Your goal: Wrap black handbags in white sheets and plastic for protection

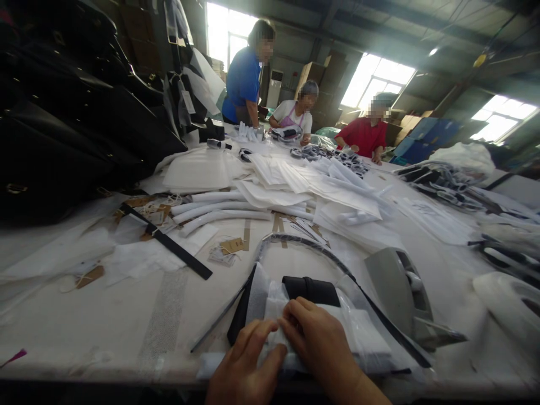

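Observation:
Right in front of me, at the table's near edge, lies a black bag (241,315) partly covered in white wrapping (363,332). Its long strap (320,247), sleeved in clear plastic, arches over the far side. A black rolled piece (311,289) pokes out of the wrapping just beyond my fingers. My left hand (250,360) has its fingers curled onto the white wrapping, thumb close to the fingertips. Against it, my right hand (317,337) pinches the same wrapping with bent fingers. What lies beneath both hands is hidden.
To the right stands a grey tape dispenser (396,292), with a white roll (512,304) beyond. White sheets (295,180), tags (232,246) and a black strip (169,242) lie about. Black bags (76,129) pile up at left. Three people (242,84) work across the table.

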{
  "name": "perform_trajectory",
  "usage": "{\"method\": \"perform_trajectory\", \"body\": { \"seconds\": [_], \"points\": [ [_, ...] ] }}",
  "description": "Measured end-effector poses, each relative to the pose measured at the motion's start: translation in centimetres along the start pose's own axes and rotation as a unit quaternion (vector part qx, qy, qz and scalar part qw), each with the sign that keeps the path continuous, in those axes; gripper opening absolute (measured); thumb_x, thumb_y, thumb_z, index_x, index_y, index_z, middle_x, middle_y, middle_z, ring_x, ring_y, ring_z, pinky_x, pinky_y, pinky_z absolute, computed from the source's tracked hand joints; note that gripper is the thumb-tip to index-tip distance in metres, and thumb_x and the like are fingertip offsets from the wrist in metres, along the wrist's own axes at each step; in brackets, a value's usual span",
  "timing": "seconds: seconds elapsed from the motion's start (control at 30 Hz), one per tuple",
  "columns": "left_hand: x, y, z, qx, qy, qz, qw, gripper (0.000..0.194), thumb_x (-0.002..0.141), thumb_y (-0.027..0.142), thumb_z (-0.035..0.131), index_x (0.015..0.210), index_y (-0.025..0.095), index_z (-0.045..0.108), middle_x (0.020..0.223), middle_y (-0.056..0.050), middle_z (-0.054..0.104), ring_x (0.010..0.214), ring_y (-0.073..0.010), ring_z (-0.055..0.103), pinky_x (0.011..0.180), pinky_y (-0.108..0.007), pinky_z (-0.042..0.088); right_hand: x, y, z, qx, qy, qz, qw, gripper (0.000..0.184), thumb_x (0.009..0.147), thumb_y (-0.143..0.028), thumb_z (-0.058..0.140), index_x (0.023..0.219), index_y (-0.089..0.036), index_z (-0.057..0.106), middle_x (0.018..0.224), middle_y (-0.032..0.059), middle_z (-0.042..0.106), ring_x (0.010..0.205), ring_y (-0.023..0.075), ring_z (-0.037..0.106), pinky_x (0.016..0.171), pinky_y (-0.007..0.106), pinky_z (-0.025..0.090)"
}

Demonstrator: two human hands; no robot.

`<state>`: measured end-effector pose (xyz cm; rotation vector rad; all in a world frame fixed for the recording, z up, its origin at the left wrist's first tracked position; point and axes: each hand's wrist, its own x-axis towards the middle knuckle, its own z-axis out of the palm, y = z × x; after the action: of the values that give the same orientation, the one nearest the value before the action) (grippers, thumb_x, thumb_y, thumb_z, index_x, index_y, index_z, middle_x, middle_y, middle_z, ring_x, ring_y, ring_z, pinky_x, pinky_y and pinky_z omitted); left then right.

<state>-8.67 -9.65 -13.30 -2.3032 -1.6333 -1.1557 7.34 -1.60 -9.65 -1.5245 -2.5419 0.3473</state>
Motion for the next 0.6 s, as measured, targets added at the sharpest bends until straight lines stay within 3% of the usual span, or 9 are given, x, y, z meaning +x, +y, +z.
{"method": "perform_trajectory", "body": {
  "seconds": [0.1, 0.23, 0.4, 0.6],
  "points": [
    [-0.1, 0.1, 0.3, 0.047, 0.026, 0.072, 0.996, 0.030, 0.099, 0.011, 0.042, 0.101, 0.021, 0.071, 0.114, -0.002, 0.073, 0.113, -0.0187, 0.066, 0.096, -0.027, 0.054, 0.3, -0.1, -0.1, -0.008, -0.003, 0.001, 1.000, 0.012, 0.091, -0.026, 0.065, 0.080, -0.023, 0.060, 0.077, -0.0027, 0.064, 0.068, 0.0169, 0.063, 0.059, 0.029, 0.034],
    [-0.2, -0.1, 0.6, 0.089, 0.019, 0.157, 0.983, 0.039, 0.100, 0.007, 0.034, 0.107, 0.015, 0.071, 0.107, -0.003, 0.076, 0.102, -0.0160, 0.071, 0.101, -0.027, 0.051, 0.5, -0.2, -0.5, -0.020, -0.006, -0.003, 1.000, 0.011, 0.091, -0.024, 0.065, 0.080, -0.023, 0.062, 0.079, -0.0022, 0.066, 0.067, 0.0165, 0.065, 0.057, 0.028, 0.034],
    [-0.4, -0.1, 0.5, 0.117, 0.002, 0.171, 0.978, 0.044, 0.100, 0.006, 0.028, 0.108, 0.013, 0.070, 0.109, -0.006, 0.076, 0.102, -0.0165, 0.071, 0.093, -0.025, 0.054, 1.0, -0.2, -0.8, -0.013, -0.008, -0.004, 1.000, 0.009, 0.090, -0.023, 0.065, 0.081, -0.022, 0.062, 0.081, -0.0020, 0.067, 0.068, 0.0175, 0.067, 0.056, 0.028, 0.036],
    [-0.6, -0.1, 0.5, 0.112, -0.046, 0.165, 0.979, 0.041, 0.097, 0.005, 0.030, 0.116, 0.013, 0.066, 0.117, -0.007, 0.074, 0.106, -0.0174, 0.070, 0.091, -0.026, 0.055, 0.2, 1.7, -1.9, 0.100, 0.089, -0.029, 0.991, 0.006, 0.089, -0.019, 0.065, 0.087, -0.023, 0.062, 0.082, -0.0017, 0.066, 0.067, 0.0153, 0.066, 0.061, 0.025, 0.047]
  ]
}}
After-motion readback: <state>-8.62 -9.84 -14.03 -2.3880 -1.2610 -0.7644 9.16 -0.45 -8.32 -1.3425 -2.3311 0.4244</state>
